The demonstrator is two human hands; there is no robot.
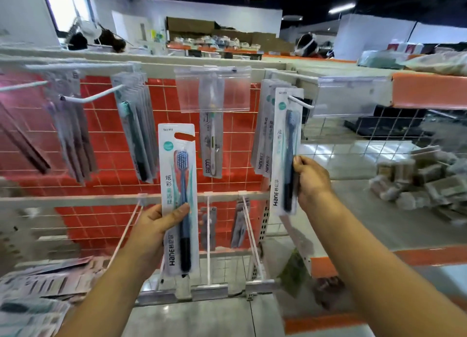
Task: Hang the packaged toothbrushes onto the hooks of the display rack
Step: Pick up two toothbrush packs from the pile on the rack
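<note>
**Desk:** What does the shot show?

**Photographer:** A person at a red-backed display rack (177, 96), a packaged toothbrush in each hand. The right hand (312, 182) pinches the edge of one pack (286, 144), whose hang-hole sits on the white hook (300, 104) at far right, in front of several packs already there.

**Desk:** And the left?

**Photographer:** The left hand (154, 225) grips a second pack (178, 185) low down, thumb across the front, upright in mid-air before the rack and not on any hook.

**Desk:** Progress?

**Photographer:** Well under way, I'd judge. Four hooks across the top rail carry packs. The right-hand pack looks all but hung; the left-hand one remains, plus what look like loose packs in a blurred pile (38, 286) at near left.
</note>
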